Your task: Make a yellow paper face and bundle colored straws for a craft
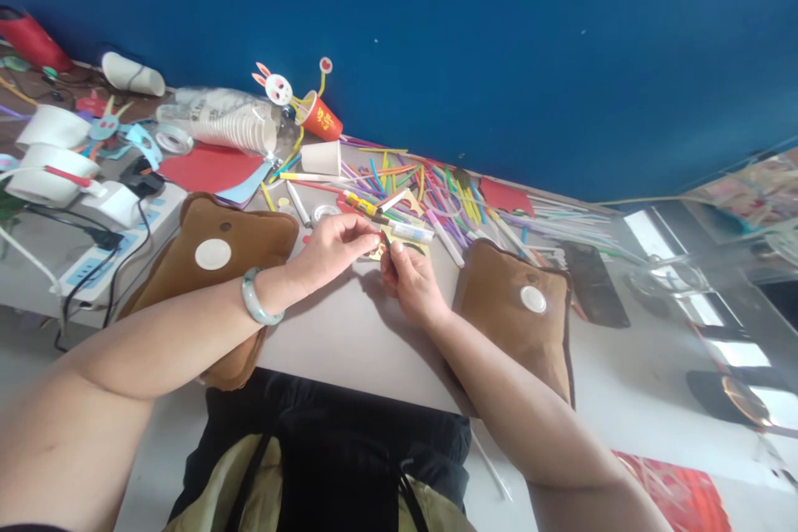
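My left hand (337,249), with a pale bangle at its wrist, pinches thumb and fingers together over the table. What it grips is mostly hidden by the fingertips. Close beside it, my right hand (411,278) is closed around a thin dark piece (387,249), whose kind I cannot make out. The two sets of fingertips nearly meet. Just beyond them lie a white capped tube (411,232), yellow paper scraps and a yellow patterned stick (360,204). A white marker (298,204) lies beyond my left hand.
Brown cushion-like pads (249,237) (508,307) flank my hands. Colourful sticks and straws (436,191) are heaped along the blue wall. An orange cup (321,118) with a rabbit figure, stacked paper cups (230,129) and a power strip (125,241) stand left. A phone (595,283) lies right.
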### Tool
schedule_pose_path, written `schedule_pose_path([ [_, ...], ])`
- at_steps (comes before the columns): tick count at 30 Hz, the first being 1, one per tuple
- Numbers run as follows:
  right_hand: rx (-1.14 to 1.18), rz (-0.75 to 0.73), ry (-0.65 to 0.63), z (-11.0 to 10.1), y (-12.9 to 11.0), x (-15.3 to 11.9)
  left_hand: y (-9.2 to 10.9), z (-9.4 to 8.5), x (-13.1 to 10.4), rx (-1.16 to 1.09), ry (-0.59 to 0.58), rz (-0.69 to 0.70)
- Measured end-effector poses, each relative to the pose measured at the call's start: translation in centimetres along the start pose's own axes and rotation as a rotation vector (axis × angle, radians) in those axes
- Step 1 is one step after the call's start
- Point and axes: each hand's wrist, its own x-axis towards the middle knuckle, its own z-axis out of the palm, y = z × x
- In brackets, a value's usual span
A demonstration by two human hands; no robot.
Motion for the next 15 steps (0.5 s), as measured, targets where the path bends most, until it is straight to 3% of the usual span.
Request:
schedule_pose_path([
  [15,-0.007,-0.011,0.036,0.20,-0.41,-0.19,-0.03,-0.06,0.01,0.009,0.019,0.009],
])
